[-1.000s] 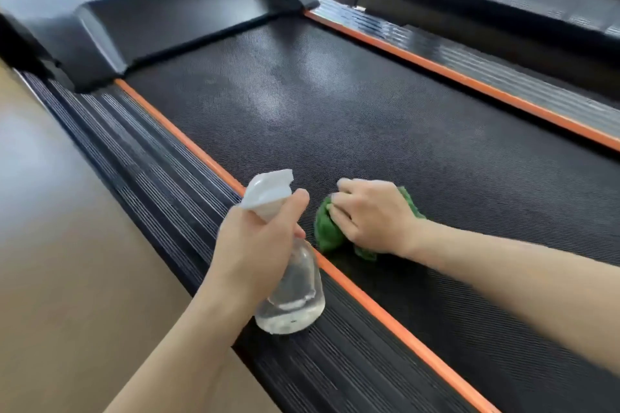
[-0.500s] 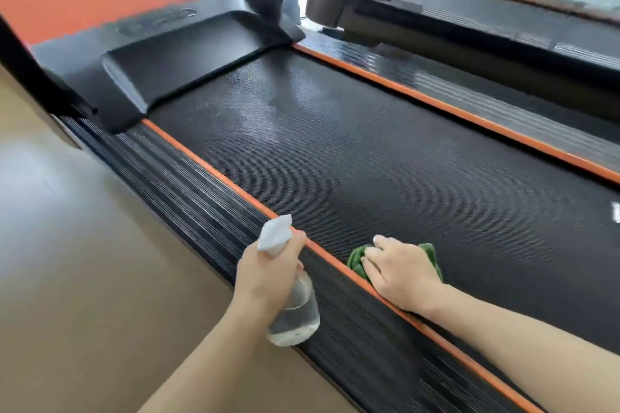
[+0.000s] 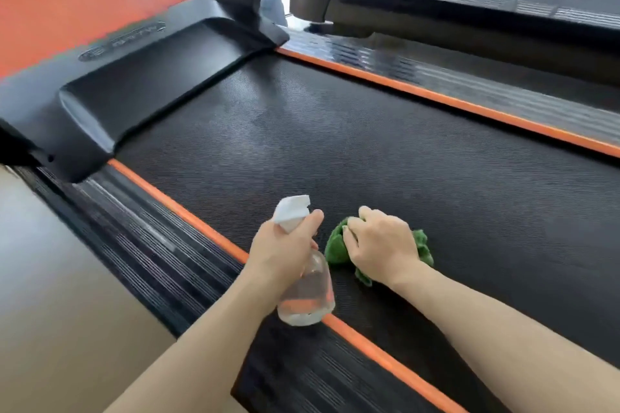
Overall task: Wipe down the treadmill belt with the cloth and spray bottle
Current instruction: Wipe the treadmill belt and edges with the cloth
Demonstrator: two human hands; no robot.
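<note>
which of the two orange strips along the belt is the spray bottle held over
The near orange strip, on the left edge of the belt. The left hand holds the spray bottle over it; the far orange strip lies across the belt.

The left forearm enters from about seven o'clock and rises toward one o'clock; the left hand point(image 3: 285, 251) is seen from its back, fingers wrapped round the neck of the spray bottle point(image 3: 303, 292), the thumb lying up along the white sprayer head; the right forearm comes in from four o'clock, angled toward ten o'clock; the right hand point(image 3: 382, 246) is palm down, knuckles up, fingers curled over the green cloth point(image 3: 335, 248), just beside the left hand at its three o'clock.
</note>
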